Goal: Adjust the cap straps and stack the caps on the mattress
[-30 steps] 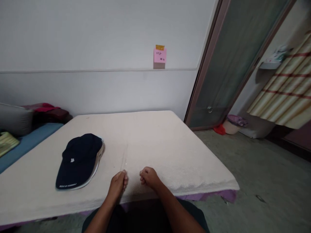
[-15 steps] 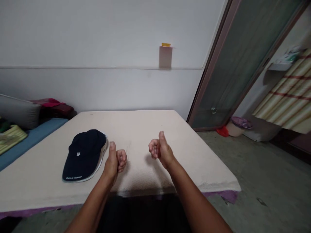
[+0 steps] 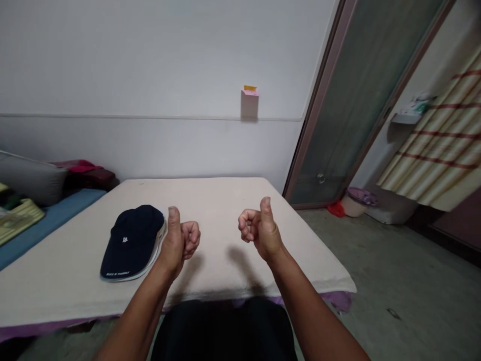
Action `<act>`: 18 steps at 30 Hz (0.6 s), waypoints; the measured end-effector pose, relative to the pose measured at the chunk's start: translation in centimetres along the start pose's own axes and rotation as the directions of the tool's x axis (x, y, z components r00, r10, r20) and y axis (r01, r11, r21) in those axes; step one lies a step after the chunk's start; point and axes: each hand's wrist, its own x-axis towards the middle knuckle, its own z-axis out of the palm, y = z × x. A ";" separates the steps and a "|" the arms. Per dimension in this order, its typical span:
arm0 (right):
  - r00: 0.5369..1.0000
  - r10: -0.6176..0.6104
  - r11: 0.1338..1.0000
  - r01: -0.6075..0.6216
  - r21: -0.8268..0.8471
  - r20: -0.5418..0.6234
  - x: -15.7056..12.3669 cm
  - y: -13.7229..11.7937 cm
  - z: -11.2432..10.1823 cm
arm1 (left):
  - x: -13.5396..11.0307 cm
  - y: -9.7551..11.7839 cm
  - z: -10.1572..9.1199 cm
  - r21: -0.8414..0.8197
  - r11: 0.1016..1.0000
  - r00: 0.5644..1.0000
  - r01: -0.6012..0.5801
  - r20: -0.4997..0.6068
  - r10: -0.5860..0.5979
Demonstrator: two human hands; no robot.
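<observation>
While both hands are held up over the near edge of the bed [image 3: 233, 281], neither holds anything: the left hand [image 3: 179, 241] is curled into a fist with the thumb standing straight up, and the right hand [image 3: 261, 230] is clenched the same way, thumb up, the two well apart with bare cloth between them. The fingers [image 3: 191, 235] of each are folded into the palm, so nothing is gripped and nothing is touched. Just left of the left hand, and slightly beyond it, lies a dark cap [image 3: 132, 241] on the cream cover, resting flat with its crown up, on top of what looks like a lighter cap whose pale edge shows along its right side. Its long axis runs from the near left to the far right; the brim points toward the person and a little left, the rounded crown away toward the wall. Judging from this, the cap is laid out and left alone, with no handling of it under way. Farther back, a small pink box [image 3: 249, 102] stands on the wall ledge, and a door [image 3: 361, 100] stands at the right.
</observation>
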 end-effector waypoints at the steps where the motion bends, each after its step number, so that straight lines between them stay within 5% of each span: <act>1: 1.000 0.000 1.000 0.000 -0.001 0.000 -0.2 -0.2 0.0 | -0.1 0.2 0.1 0.001 1.000 1.000 -0.007 0.001 0.007; 18: 1.000 -0.016 0.999 0.016 -0.050 0.008 -0.8 -1.4 0.2 | -0.6 1.1 0.9 0.029 1.000 0.999 -0.005 -0.036 0.006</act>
